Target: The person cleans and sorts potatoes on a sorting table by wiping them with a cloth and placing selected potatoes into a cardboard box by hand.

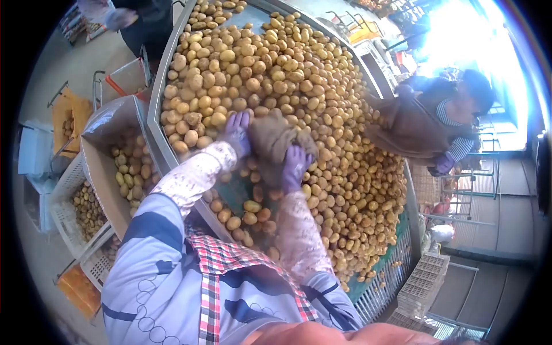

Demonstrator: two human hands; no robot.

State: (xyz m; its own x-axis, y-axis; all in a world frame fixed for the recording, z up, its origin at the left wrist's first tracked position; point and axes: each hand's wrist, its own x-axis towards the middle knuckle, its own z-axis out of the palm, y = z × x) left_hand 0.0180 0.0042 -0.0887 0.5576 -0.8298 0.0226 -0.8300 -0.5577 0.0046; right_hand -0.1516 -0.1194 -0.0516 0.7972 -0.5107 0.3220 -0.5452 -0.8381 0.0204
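Note:
Both my hands wear purple gloves and are over a large heap of potatoes (253, 63) on a metal-edged sorting table (156, 98). My left hand (237, 135) lies with its fingers stretched out, at the left edge of a crumpled brown cloth (273, 138); its thumb is hidden. At the cloth's right edge, my right hand (296, 165) has its fingers bent round the fabric. The cloth rests on the potatoes and looks slightly blurred. Near my body, a patch of green table surface (233, 192) shows between loose potatoes.
To my left stand a cardboard box (103, 167) and a white crate (68, 190), both containing potatoes. Across the table at right, a person in a brown apron (411, 123) leans near the heap. Stacked crates (422, 284) stand at lower right; another person (146, 26) is at upper left.

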